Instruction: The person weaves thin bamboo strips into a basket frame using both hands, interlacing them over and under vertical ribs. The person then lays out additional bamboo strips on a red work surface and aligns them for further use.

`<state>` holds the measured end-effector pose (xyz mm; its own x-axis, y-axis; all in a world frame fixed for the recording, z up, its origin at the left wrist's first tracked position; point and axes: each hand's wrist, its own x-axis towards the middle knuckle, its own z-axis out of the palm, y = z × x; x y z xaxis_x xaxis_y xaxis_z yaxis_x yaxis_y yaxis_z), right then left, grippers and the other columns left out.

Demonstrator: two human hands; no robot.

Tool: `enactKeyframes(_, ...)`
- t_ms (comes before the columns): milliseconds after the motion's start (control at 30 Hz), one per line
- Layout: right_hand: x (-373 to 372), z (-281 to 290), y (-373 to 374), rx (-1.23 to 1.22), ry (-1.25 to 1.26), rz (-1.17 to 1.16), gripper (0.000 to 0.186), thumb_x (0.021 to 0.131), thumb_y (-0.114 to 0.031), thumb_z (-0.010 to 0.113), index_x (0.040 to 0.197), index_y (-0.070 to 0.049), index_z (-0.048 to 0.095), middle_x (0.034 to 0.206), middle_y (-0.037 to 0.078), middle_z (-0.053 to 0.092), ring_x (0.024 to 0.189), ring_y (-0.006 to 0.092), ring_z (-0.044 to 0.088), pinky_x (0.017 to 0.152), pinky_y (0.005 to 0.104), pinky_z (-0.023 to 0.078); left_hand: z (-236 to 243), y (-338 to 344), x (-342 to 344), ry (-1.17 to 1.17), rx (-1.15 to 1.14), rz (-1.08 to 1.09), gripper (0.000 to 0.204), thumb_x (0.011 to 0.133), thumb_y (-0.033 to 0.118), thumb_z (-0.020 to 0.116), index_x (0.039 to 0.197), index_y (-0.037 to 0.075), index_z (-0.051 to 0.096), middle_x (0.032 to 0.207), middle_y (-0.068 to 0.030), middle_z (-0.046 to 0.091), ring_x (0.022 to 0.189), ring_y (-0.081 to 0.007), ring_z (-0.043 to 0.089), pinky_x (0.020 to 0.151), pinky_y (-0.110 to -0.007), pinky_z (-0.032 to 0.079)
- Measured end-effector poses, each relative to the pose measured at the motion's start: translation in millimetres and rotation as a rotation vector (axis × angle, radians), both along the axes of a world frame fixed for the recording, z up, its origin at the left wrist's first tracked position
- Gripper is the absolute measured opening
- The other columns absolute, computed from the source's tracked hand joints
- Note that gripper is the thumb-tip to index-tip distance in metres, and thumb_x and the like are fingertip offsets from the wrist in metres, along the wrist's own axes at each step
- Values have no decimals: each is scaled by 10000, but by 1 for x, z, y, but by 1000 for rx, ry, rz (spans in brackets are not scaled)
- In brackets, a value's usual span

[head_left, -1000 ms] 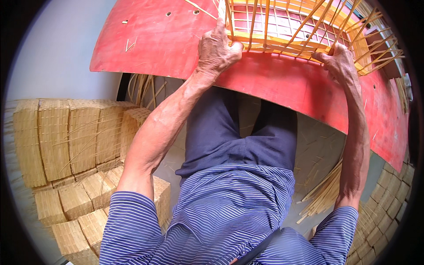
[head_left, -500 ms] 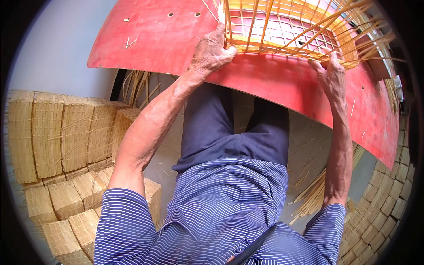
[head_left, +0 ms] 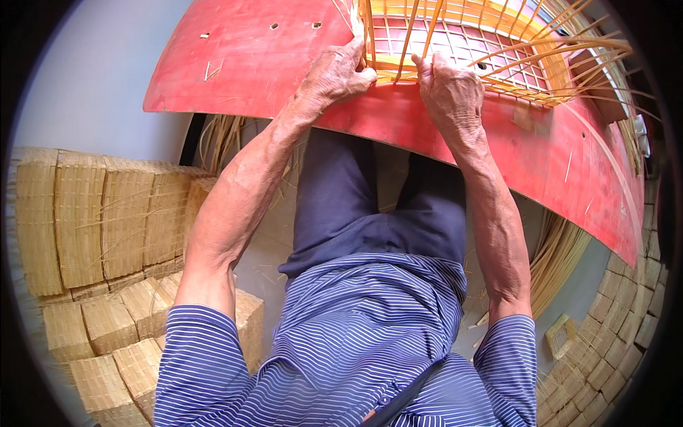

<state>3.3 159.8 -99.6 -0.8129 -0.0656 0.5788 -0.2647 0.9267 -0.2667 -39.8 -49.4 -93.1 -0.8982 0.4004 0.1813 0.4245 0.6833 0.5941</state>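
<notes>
A partly woven bamboo basket (head_left: 523, 92) sits on a red board (head_left: 235, 75). Its base is an open lattice, and long upright strips (head_left: 406, 35) stick out around its sides above a yellow-orange woven band. My left hand (head_left: 338, 77) is closed on the near left corner of the basket, thumb along the low wall. On the near wall, a short way to its right, my right hand (head_left: 453, 96) is closed with bent fingers around the woven edge and a strip. Its fingertips are partly hidden by the wall.
Woven bamboo blocks (head_left: 80, 220) are stacked at the left, and more small blocks (head_left: 605, 334) lie at the lower right. Loose strips (head_left: 558, 256) stand below the board's right side. The board's curved edge (head_left: 398, 151) passes above my knees. A pale strip (head_left: 612, 160) crosses the board.
My right hand has moved left along the near wall, from the right corner to close beside my left hand. My left hand stays at its corner. A pale strip now crosses the right side of the board.
</notes>
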Motion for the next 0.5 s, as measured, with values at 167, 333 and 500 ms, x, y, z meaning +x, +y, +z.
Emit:
enactKeyframes(167, -7, -11, 6, 24, 27, 67, 368, 1019, -311, 557, 806, -19, 630, 539, 149, 578, 510, 333, 627, 503, 442, 501, -6, 0, -1, 37, 37, 4, 402, 796, 202, 638, 1136, -3, 575, 812, -182, 697, 755, -348, 679, 712, -456, 540)
enactKeyframes(333, -15, -5, 18, 6, -20, 174, 306, 1001, -255, 568, 816, -16, 617, 621, 179, 623, 581, 362, 655, 531, 475, 521, -5, -1, -4, 69, 7, -23, 394, 802, 240, 627, 1099, -8, 556, 845, -219, 699, 802, -423, 682, 739, -494, 541)
enactKeyframes(500, -4, 6, 28, -152, -182, 235, 287, 990, -271, 585, 875, -15, 648, 654, 208, 639, 654, 381, 679, 600, 493, 535, -8, -5, -1, 32, 28, -7, 458, 857, 153, 646, 1282, 29, 525, 883, -115, 712, 808, -244, 705, 751, -398, 552)
